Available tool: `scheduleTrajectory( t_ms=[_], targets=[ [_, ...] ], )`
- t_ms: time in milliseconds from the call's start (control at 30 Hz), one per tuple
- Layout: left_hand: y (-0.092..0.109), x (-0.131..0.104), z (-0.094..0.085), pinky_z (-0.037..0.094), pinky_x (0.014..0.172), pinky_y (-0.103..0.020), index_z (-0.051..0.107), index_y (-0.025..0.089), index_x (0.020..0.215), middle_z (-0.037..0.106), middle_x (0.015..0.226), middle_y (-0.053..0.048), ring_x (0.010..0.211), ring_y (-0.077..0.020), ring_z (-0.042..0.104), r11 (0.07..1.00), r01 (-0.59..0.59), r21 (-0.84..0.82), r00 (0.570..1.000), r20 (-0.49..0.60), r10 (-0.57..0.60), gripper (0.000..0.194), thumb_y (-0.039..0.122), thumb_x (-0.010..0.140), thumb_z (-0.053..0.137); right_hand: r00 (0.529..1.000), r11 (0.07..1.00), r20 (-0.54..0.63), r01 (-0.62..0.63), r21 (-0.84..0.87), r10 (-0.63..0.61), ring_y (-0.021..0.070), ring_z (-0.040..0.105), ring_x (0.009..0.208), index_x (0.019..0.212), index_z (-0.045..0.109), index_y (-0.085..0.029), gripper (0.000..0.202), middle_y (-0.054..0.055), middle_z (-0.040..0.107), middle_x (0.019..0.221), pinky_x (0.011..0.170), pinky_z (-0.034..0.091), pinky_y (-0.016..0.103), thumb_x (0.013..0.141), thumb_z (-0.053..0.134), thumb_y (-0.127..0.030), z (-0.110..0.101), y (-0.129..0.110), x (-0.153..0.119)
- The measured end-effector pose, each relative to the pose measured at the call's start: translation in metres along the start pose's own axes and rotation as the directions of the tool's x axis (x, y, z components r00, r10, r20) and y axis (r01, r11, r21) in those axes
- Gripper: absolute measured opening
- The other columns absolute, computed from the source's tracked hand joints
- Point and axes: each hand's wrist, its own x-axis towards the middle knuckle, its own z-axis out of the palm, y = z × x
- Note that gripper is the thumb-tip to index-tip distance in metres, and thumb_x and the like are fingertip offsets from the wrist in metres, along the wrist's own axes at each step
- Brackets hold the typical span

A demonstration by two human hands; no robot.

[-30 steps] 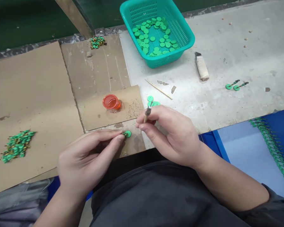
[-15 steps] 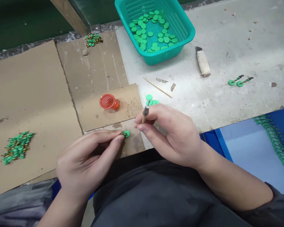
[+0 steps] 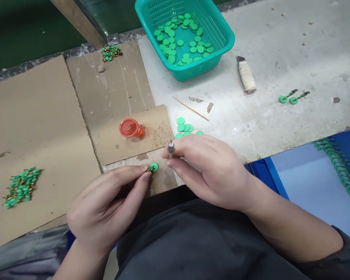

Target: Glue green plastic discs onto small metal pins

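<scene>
Between the thumb and index finger of my left hand is a small green-and-gold piece, mostly hidden, with a flat green disc at its end. My right hand is closed around a slim tool with a wooden handle and a dark, metal-tipped end; its exact kind is unclear. The tool's tip points up and away, apart from the disc. Several loose green discs lie just beyond my right hand. A small red-rimmed cup of orange-red liquid stands on cardboard ahead of my left hand.
A teal basket of green discs stands at the back. Piles of small green-and-gold pieces lie on cardboard at left and back. A wrapped cutter, a thin stick and two disc-ended pieces lie to the right.
My right hand has moved slightly left and down, and the tool's tip has come nearer the disc. The left hand keeps its pinch. The view has shifted a little.
</scene>
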Motion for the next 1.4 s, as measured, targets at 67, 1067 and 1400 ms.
scheduleTrajectory(
  t_ms=[67,1067,1400],
  targets=[
    [0.0,0.001,0.0,0.073,0.095,-0.029,0.09,0.03,0.115,0.091,0.11,0.001,0.091,-0.0175,0.086,1.0,-0.028,0.006,1.0,-0.001,0.028,0.021,0.015,0.101,0.091,1.0,1.0,-0.002,0.006,-0.004,-0.006,0.0172,0.087,0.114,0.131,0.072,-0.024,0.013,0.003,0.091,0.123,0.105,0.071,0.032,0.125,0.061,-0.02,0.0,0.001,-0.001],
    [-0.005,-0.003,0.0,0.07,0.094,-0.024,0.09,0.029,0.116,0.09,0.107,0.002,0.093,-0.0151,0.085,1.0,-0.002,-0.01,1.0,-0.008,0.002,0.021,0.015,0.101,0.091,0.962,0.966,0.274,-0.05,0.254,-0.023,0.0238,0.086,0.136,0.134,0.072,-0.026,0.024,0.005,0.089,0.146,0.117,0.07,0.039,0.119,0.057,-0.015,0.015,0.011,0.025],
    [-0.009,0.0,-0.001,0.062,0.079,-0.021,0.091,0.028,0.109,0.088,0.096,0.002,0.082,-0.0132,0.081,1.0,-0.021,0.009,1.0,-0.013,0.022,0.013,0.018,0.1,0.091,0.955,0.987,0.29,0.02,0.16,-0.067,0.0188,0.086,0.126,0.14,0.071,-0.024,0.028,0.005,0.09,0.136,0.112,0.068,0.033,0.123,0.05,-0.016,0.019,0.013,0.02]
  ],
)
